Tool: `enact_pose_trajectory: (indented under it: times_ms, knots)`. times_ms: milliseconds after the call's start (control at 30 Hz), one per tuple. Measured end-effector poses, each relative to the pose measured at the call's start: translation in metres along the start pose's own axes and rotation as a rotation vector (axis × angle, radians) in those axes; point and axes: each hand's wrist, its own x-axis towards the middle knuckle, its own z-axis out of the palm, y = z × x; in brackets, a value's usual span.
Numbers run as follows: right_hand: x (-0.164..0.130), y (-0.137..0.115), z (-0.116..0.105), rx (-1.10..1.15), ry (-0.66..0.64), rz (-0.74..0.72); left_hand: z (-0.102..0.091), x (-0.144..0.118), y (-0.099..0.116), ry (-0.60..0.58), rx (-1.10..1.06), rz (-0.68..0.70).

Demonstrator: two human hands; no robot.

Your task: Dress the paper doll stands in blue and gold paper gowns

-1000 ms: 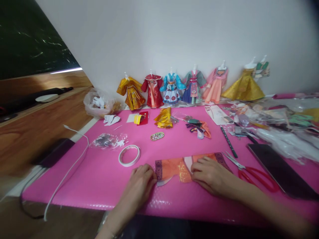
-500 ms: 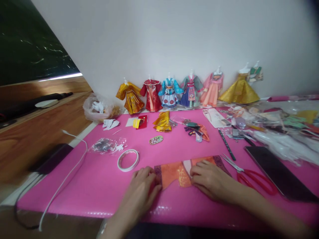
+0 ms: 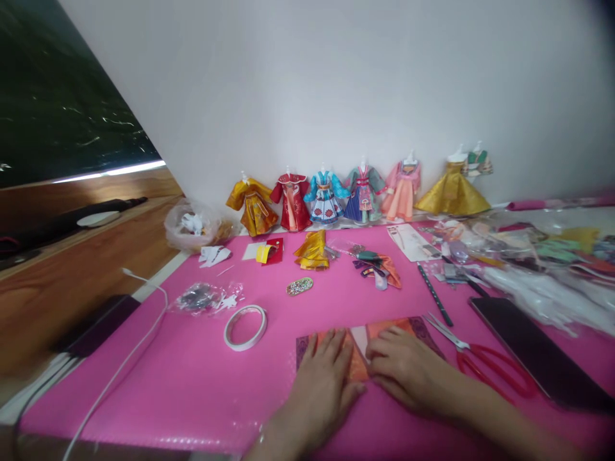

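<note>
A small orange cloth piece (image 3: 358,368) with purple patterned ends and a pale middle strip lies on the pink table cover. My left hand (image 3: 319,381) rests flat across its left half, fingers spread and thumb out to the right. On its right half is my right hand (image 3: 408,365), with curled fingers closed at the cloth beside the pale strip; the fingertips are partly hidden. Red-handled scissors (image 3: 461,344) lie partly open just right of the cloth. A roll of white tape (image 3: 245,346) sits to the left of my left hand.
Several small dresses on stands (image 3: 324,202) line the wall. Beyond the cloth lie a glittery oval clip (image 3: 300,286) and a yellow satin piece (image 3: 312,251). A dark phone (image 3: 538,352), a pencil (image 3: 435,296) and plastic bags (image 3: 533,291) occupy the right. A white cable (image 3: 127,358) runs at left.
My left hand has moved right from the cloth's left end and now lies flat on it. My right hand stays on the cloth. The view has tilted up slightly.
</note>
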Motion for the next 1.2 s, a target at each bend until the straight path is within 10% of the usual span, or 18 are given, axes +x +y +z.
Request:
enact_pose_trajectory:
  times_ms: [167, 367, 833, 1200]
  knots:
    - [-0.001, 0.031, -0.012, 0.073, 0.108, 0.213, -0.017, 0.014, -0.017, 0.21, -0.007, -0.111]
    - [-0.006, 0.072, -0.005, -0.113, 0.148, 0.366, -0.035, 0.023, -0.036, 0.153, 0.066, -0.22]
    - [0.003, 0.073, -0.007, -0.07, 0.158, 0.403, -0.046, 0.042, -0.051, 0.178, 0.158, -0.215]
    - [0.003, 0.04, 0.008, -0.087, 0.219, 0.163, 0.003, 0.03, -0.02, 0.119, 0.122, 0.066]
